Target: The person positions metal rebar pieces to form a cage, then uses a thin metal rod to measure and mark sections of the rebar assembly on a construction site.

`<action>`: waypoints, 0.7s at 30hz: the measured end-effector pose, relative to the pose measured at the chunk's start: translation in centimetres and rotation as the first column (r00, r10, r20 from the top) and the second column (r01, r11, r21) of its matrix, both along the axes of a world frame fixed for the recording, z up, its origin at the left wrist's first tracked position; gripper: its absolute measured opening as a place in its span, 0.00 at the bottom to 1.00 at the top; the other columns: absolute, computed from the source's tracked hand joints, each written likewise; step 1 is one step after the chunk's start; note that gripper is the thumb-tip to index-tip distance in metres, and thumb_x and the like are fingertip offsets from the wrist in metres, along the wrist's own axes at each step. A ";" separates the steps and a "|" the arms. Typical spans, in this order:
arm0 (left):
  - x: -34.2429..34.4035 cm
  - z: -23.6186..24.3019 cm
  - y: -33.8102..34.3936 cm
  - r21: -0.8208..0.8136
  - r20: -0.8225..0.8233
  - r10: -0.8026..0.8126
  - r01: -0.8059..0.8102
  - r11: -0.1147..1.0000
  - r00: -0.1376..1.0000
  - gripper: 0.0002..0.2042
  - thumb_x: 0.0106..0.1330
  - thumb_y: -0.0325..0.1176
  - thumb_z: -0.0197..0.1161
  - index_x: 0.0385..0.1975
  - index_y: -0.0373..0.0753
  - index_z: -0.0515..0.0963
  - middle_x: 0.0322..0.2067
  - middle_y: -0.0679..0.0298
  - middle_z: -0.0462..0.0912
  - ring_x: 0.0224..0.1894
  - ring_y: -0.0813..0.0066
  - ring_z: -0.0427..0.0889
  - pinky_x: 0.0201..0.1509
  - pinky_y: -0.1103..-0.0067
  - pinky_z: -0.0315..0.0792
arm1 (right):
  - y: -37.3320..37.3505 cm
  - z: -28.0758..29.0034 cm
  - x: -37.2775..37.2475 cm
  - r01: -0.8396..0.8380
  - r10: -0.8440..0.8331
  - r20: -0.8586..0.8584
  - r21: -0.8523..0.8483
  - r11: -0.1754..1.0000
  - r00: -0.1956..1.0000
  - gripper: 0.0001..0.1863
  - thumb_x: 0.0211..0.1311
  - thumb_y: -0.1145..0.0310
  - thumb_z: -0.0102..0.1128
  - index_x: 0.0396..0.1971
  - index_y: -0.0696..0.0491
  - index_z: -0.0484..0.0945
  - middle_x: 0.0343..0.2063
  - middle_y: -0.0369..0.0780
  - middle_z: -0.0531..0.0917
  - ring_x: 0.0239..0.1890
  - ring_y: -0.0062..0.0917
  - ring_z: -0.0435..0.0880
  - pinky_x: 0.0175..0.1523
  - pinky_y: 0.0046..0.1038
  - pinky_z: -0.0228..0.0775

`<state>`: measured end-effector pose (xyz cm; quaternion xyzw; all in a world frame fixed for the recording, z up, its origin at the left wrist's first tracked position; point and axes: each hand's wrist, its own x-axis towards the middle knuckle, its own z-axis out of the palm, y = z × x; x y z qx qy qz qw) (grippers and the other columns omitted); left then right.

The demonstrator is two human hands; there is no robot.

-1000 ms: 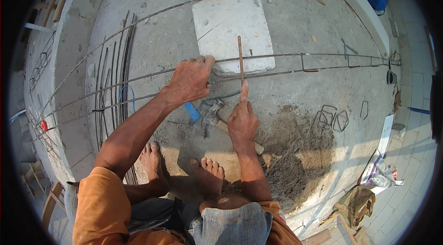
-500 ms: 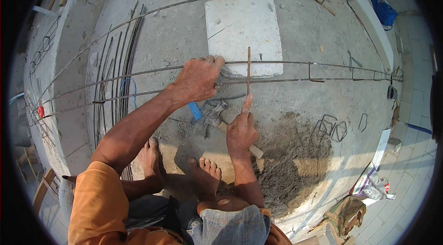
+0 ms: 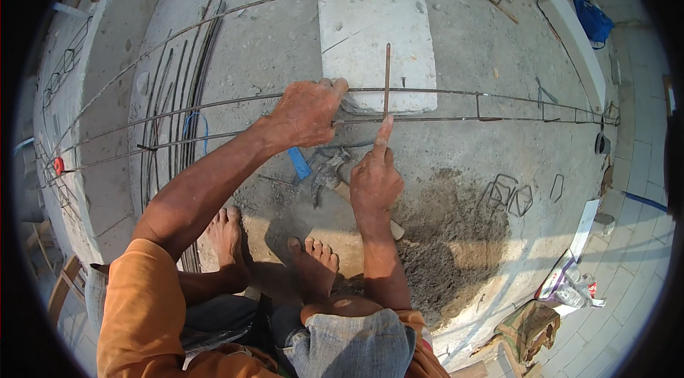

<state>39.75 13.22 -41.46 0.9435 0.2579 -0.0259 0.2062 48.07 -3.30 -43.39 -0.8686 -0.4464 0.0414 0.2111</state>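
My left hand [image 3: 303, 114] grips the long steel rebar frame [image 3: 513, 99], whose two bars cross in front of me with small rectangular stirrups toward the right. In my right hand [image 3: 377, 178] is a thin rusty rod [image 3: 387, 75], held upright across the bars with my index finger stretched along it. The frame crosses a white slab [image 3: 374, 14], where a small nail-like piece [image 3: 403, 82] shows. Beneath my hands a hammer [image 3: 329, 175] and a blue object [image 3: 298, 163] lie on the concrete, the hammer's handle partly hidden by my right hand.
Loose rebars [image 3: 189, 93] lie left beside a low concrete wall [image 3: 110, 57]. Bent stirrups [image 3: 520, 200] and dark gritty sand [image 3: 456, 264] are at the right. A red tape measure [image 3: 58, 164] sits at far left, a blue bag [image 3: 593, 22] upper right, wrappers [image 3: 570, 282] lower right.
The rod and my right hand moved back toward me, then forward again, now reaching farther past the bars. My left hand keeps its grip. The view has shifted slightly.
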 end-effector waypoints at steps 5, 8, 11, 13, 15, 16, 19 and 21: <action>0.0 0.5 0.3 -0.038 -0.010 -0.016 0.015 0.999 1.000 0.19 0.41 0.23 0.64 0.35 0.31 0.68 0.20 0.52 0.76 0.25 0.53 0.81 0.28 0.64 0.74 | -2.8 0.0 -0.2 -0.038 0.038 0.017 -0.035 0.999 0.999 0.41 0.52 0.81 0.56 0.69 0.51 0.54 0.24 0.45 0.79 0.17 0.39 0.78 0.19 0.36 0.67; 0.4 1.7 0.6 -0.130 -0.113 -0.006 -0.009 0.992 0.994 0.17 0.44 0.23 0.62 0.36 0.29 0.70 0.23 0.47 0.79 0.30 0.51 0.82 0.33 0.62 0.75 | -1.0 0.0 0.7 -0.057 0.059 0.048 -0.051 0.997 0.997 0.42 0.51 0.80 0.58 0.69 0.51 0.54 0.23 0.43 0.77 0.15 0.35 0.77 0.18 0.33 0.67; 0.3 1.1 0.6 -0.124 -0.061 0.001 -0.009 0.992 0.998 0.16 0.43 0.23 0.62 0.34 0.29 0.70 0.22 0.47 0.78 0.29 0.50 0.82 0.33 0.61 0.74 | -0.2 0.3 1.0 -0.068 0.072 0.088 -0.049 0.997 0.994 0.43 0.50 0.78 0.59 0.69 0.51 0.54 0.21 0.41 0.75 0.13 0.31 0.76 0.16 0.31 0.67; 0.0 1.4 1.0 -0.140 -0.081 0.005 -0.016 0.990 0.997 0.16 0.43 0.23 0.62 0.34 0.29 0.70 0.22 0.47 0.78 0.29 0.50 0.82 0.33 0.61 0.74 | -1.7 -0.2 0.1 -0.075 0.079 0.074 -0.059 0.995 0.994 0.43 0.50 0.78 0.59 0.69 0.51 0.54 0.21 0.41 0.75 0.13 0.31 0.76 0.16 0.31 0.67; 0.2 1.3 0.8 -0.172 -0.089 -0.002 -0.013 0.985 0.996 0.16 0.42 0.23 0.62 0.34 0.29 0.70 0.22 0.47 0.78 0.29 0.49 0.82 0.33 0.60 0.74 | -4.3 0.2 -0.5 -0.076 0.084 0.100 -0.087 0.993 0.991 0.44 0.51 0.77 0.59 0.70 0.51 0.51 0.22 0.42 0.75 0.14 0.32 0.77 0.17 0.31 0.68; 0.4 1.3 0.9 -0.151 -0.075 -0.003 -0.008 0.988 0.997 0.17 0.42 0.23 0.62 0.34 0.29 0.70 0.22 0.47 0.78 0.29 0.49 0.82 0.33 0.60 0.74 | -4.1 -0.5 0.0 -0.076 0.086 0.102 -0.090 0.993 0.991 0.44 0.51 0.77 0.59 0.70 0.51 0.51 0.22 0.42 0.75 0.14 0.32 0.77 0.17 0.31 0.68; 0.3 0.8 0.9 -0.134 -0.044 -0.009 0.003 0.991 0.999 0.17 0.42 0.24 0.62 0.34 0.29 0.70 0.22 0.47 0.78 0.29 0.49 0.82 0.33 0.60 0.74 | -1.0 0.4 1.1 -0.081 0.083 0.089 -0.028 0.996 0.993 0.43 0.51 0.77 0.58 0.69 0.51 0.52 0.21 0.41 0.75 0.13 0.31 0.76 0.16 0.32 0.67; 0.0 0.8 1.0 -0.133 -0.034 0.004 -0.009 0.991 0.999 0.17 0.41 0.24 0.62 0.34 0.29 0.70 0.22 0.47 0.78 0.29 0.49 0.82 0.34 0.60 0.74 | -0.7 -0.1 1.2 -0.107 0.111 0.100 -0.043 0.993 0.989 0.43 0.51 0.77 0.58 0.69 0.52 0.52 0.20 0.41 0.75 0.13 0.31 0.76 0.16 0.32 0.67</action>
